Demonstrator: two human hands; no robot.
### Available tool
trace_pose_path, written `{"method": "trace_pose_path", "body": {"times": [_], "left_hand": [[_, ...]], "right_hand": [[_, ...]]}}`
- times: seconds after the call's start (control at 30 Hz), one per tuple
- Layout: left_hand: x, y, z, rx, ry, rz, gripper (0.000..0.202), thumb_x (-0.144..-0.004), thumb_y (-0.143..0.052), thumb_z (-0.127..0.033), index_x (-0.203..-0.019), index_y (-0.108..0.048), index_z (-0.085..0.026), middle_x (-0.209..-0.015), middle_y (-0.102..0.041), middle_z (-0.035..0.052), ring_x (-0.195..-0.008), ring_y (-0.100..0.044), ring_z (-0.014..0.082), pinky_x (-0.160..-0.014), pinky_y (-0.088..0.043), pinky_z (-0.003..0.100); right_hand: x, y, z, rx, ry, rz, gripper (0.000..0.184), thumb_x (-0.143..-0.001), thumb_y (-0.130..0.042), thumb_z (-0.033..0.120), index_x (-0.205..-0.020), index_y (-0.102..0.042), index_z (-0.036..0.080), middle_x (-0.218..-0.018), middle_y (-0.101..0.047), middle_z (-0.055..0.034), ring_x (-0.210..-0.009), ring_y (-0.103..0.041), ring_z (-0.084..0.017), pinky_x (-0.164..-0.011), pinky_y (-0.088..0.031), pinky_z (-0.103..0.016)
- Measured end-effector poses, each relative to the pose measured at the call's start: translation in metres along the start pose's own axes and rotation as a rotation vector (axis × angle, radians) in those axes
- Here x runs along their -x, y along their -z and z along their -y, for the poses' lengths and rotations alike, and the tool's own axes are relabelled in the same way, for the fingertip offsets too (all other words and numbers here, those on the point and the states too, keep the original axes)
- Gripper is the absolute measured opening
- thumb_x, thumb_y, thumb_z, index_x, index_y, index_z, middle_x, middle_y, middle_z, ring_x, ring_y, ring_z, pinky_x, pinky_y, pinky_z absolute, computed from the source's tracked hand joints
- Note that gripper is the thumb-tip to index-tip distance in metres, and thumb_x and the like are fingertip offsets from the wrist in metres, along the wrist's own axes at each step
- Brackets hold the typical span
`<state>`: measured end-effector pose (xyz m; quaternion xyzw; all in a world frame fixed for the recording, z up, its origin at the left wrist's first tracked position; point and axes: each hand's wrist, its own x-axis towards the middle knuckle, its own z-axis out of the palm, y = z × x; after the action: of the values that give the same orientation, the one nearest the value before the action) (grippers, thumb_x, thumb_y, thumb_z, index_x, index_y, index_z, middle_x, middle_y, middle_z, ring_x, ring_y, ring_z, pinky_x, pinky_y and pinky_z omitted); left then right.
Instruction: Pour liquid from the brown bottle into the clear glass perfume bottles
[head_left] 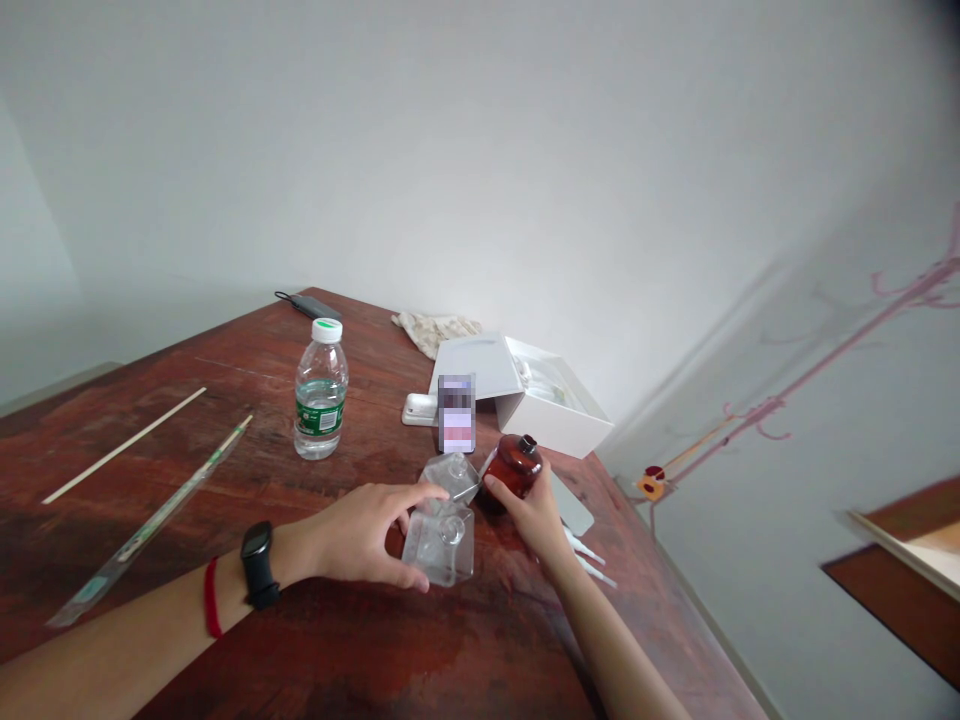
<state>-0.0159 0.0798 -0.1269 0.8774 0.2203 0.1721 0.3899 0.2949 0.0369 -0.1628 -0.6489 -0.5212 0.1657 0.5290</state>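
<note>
My left hand [367, 532], with a black band on the wrist, curves round the left side of a clear square bottle [448, 560]. The thumb lies at its near edge and the index finger reaches to its far edge. Just behind stands a second clear bottle [452, 478], close to that fingertip. Both have round open necks. My right hand [531, 512] is closed round a brown translucent bottle [512, 465] with a dark neck, to the right of the clear ones. Part of the brown bottle is hidden behind the thumb and fingers.
Behind stands a phone [457, 420] leaning on a white box lid [480, 362], beside an open white box [570, 415]. A water bottle [322, 400] is at left, with a thin stick [124, 446] and wrapped chopsticks [161, 515]. White pointed pieces [589, 557] lie right.
</note>
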Motion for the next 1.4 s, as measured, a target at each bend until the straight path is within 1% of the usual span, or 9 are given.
{"method": "trace_pose_path", "body": {"times": [0.33,0.43,0.6,0.83,1.0,1.13,1.27,1.33,1.4], "left_hand": [[0.0,0.0,0.0,-0.015,0.02,0.002,0.097,-0.072,-0.094,-0.059,-0.155,-0.053,-0.028,-0.135,-0.076,0.01,-0.107,-0.077,0.0334,-0.093,-0.058,0.039],[0.0,0.0,-0.001,-0.037,0.012,-0.002,0.097,-0.074,-0.093,-0.059,-0.156,-0.053,-0.028,-0.134,-0.076,0.0097,-0.105,-0.077,0.033,-0.093,-0.058,0.039],[0.001,0.0,-0.004,-0.059,-0.001,0.0,0.096,-0.075,-0.092,-0.059,-0.156,-0.052,-0.029,-0.138,-0.075,0.0101,-0.108,-0.077,0.0337,-0.093,-0.058,0.038],[0.0,0.001,-0.005,-0.039,0.021,0.014,0.095,-0.074,-0.093,-0.057,-0.155,-0.053,-0.028,-0.138,-0.074,0.0094,-0.109,-0.076,0.0339,-0.096,-0.057,0.039],[0.001,0.001,-0.006,-0.01,0.051,0.003,0.093,-0.076,-0.092,-0.054,-0.155,-0.051,-0.029,-0.134,-0.075,0.0095,-0.107,-0.075,0.0325,-0.096,-0.057,0.04],[0.001,0.001,-0.007,0.04,0.068,0.004,0.093,-0.077,-0.09,-0.055,-0.156,-0.047,-0.028,-0.137,-0.072,0.0113,-0.107,-0.074,0.0324,-0.095,-0.057,0.042],[0.001,0.001,-0.006,0.095,0.07,-0.036,0.093,-0.079,-0.087,-0.056,-0.155,-0.044,-0.025,-0.139,-0.071,0.0132,-0.116,-0.071,0.0348,-0.104,-0.054,0.047],[0.001,0.0,-0.006,0.138,0.067,-0.058,0.089,-0.079,-0.087,-0.054,-0.152,-0.046,-0.024,-0.139,-0.071,0.0133,-0.12,-0.07,0.0353,-0.107,-0.052,0.048],[0.001,0.0,-0.007,0.183,0.069,-0.074,0.084,-0.08,-0.086,-0.051,-0.149,-0.048,-0.023,-0.137,-0.071,0.0131,-0.118,-0.07,0.0344,-0.105,-0.053,0.047]], "right_hand": [[-0.002,0.0,-0.003,0.005,-0.005,0.003,0.085,-0.067,-0.094,0.053,-0.135,-0.052,0.024,-0.128,-0.076,-0.0147,-0.121,-0.073,-0.038,-0.108,-0.055,-0.059],[-0.002,0.0,-0.004,0.003,-0.007,-0.001,0.085,-0.067,-0.094,0.054,-0.135,-0.053,0.025,-0.129,-0.076,-0.014,-0.119,-0.074,-0.038,-0.106,-0.056,-0.059],[-0.002,0.001,-0.005,0.012,-0.01,-0.006,0.085,-0.067,-0.094,0.053,-0.135,-0.053,0.025,-0.126,-0.077,-0.013,-0.119,-0.074,-0.038,-0.107,-0.055,-0.059],[-0.001,0.0,-0.002,0.022,-0.009,-0.005,0.086,-0.067,-0.093,0.054,-0.137,-0.052,0.023,-0.129,-0.076,-0.0153,-0.121,-0.073,-0.039,-0.107,-0.056,-0.059],[0.001,-0.001,0.003,0.022,-0.008,-0.03,0.084,-0.065,-0.094,0.054,-0.134,-0.057,0.024,-0.122,-0.078,-0.0136,-0.11,-0.076,-0.037,-0.099,-0.06,-0.057],[0.002,0.001,0.009,0.039,0.004,-0.113,0.086,-0.062,-0.096,0.053,-0.132,-0.057,0.024,-0.124,-0.075,-0.0142,-0.104,-0.076,-0.036,-0.096,-0.061,-0.056],[0.003,0.004,0.017,0.045,0.049,-0.194,0.09,-0.063,-0.096,0.053,-0.139,-0.055,0.026,-0.138,-0.069,-0.015,-0.113,-0.073,-0.035,-0.101,-0.06,-0.055],[0.004,0.005,0.019,0.069,0.129,-0.224,0.089,-0.064,-0.095,0.051,-0.14,-0.056,0.026,-0.14,-0.068,-0.0146,-0.118,-0.07,-0.035,-0.102,-0.059,-0.054],[0.005,0.005,0.02,0.117,0.237,-0.258,0.084,-0.066,-0.094,0.05,-0.139,-0.059,0.024,-0.139,-0.069,-0.0141,-0.122,-0.069,-0.036,-0.102,-0.059,-0.054]]}}
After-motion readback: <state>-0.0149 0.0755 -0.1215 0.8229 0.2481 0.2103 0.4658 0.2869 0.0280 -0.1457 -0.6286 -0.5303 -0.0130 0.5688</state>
